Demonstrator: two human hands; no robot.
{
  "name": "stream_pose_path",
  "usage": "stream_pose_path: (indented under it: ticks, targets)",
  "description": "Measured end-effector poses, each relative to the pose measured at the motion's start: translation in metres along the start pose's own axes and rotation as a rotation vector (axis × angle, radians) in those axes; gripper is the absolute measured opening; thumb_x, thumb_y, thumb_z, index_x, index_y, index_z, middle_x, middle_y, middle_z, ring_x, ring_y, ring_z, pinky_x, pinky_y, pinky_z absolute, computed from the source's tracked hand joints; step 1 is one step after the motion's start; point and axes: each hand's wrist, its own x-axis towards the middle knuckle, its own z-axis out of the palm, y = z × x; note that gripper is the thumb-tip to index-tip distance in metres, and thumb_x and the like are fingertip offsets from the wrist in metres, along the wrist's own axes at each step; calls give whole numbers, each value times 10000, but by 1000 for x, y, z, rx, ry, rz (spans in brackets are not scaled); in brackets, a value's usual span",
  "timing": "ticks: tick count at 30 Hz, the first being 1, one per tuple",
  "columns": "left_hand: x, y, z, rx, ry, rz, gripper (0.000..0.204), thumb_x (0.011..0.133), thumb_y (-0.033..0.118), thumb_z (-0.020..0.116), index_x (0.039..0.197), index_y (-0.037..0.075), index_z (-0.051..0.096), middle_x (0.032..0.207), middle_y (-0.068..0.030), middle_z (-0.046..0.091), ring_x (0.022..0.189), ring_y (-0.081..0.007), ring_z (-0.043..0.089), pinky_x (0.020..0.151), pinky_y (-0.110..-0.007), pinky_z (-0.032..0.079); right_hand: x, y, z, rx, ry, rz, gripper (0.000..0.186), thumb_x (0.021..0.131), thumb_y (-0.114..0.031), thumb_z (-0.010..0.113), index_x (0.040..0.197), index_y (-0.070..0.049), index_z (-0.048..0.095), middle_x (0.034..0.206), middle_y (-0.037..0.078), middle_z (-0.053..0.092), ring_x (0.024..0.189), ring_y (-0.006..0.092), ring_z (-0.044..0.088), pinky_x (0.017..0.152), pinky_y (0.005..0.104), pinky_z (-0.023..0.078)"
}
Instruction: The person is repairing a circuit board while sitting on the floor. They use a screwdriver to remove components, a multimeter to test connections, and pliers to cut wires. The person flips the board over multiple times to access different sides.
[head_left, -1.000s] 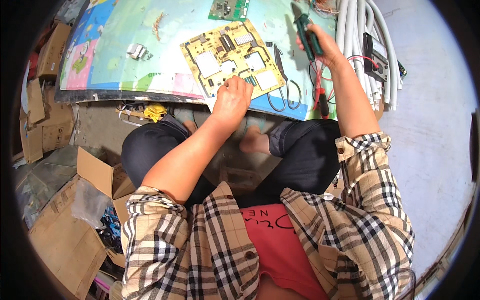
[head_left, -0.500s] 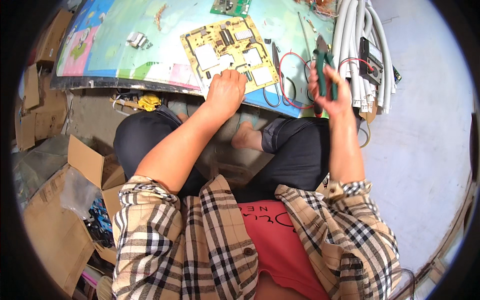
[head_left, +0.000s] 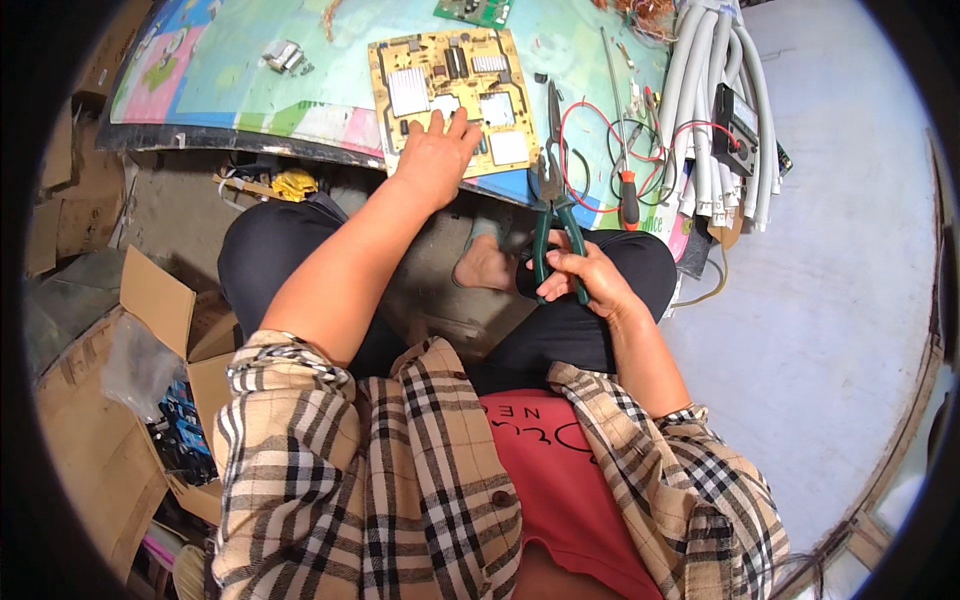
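- Left hand (head_left: 435, 165): fingers loosely parted, resting flat on the board (head_left: 470, 88).
- Board: under and beyond the left hand, on the surface (head_left: 340, 75).
- Right hand (head_left: 585, 275): fingers closed round the pliers (head_left: 545, 228), tips pointing away.
- Screwdriver (head_left: 629, 205): beyond the right hand, slightly right.
- Meter (head_left: 735, 130): farther out, right.

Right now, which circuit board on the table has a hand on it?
The yellow board, under the left hand; the green board lies farther off, untouched.
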Motion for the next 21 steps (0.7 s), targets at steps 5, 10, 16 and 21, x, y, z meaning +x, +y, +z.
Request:
stream_pose_path:
  ticks: [5,10,16,21]
  targets:
    - [-9,-8,5,-105,48,10,749,680,231,786,1299,53,403,1447,-136,337,1324,-367,328,1056,-512,302,7,13,10,-90,10,58,428,888,-96,515,1271,73,427,979,123,567,727,244,684,605,297,568]
    - [-4,-4,0,-212,89,-64,846,691,329,791,1368,61,359,1482,-138,288,1369,-362,256,1096,-505,254,19,20,18,-228,80,73,253,896,-103,521,1073,77,507,904,119,570,744,266,687,602,314,565]
    - [3,-9,2,-188,-12,-117,900,696,427,767,1428,124,339,1508,-115,261,1401,-338,200,1132,-491,190,30,17,23,-318,160,79,193,893,-111,548,993,51,518,871,122,588,707,240,687,572,307,550]
    - [7,-9,3,-180,-66,-143,869,700,437,761,1425,171,363,1510,-92,268,1410,-317,182,1137,-486,173,36,21,26,-338,210,105,195,896,-114,559,1007,43,521,857,117,592,692,229,686,551,301,543]
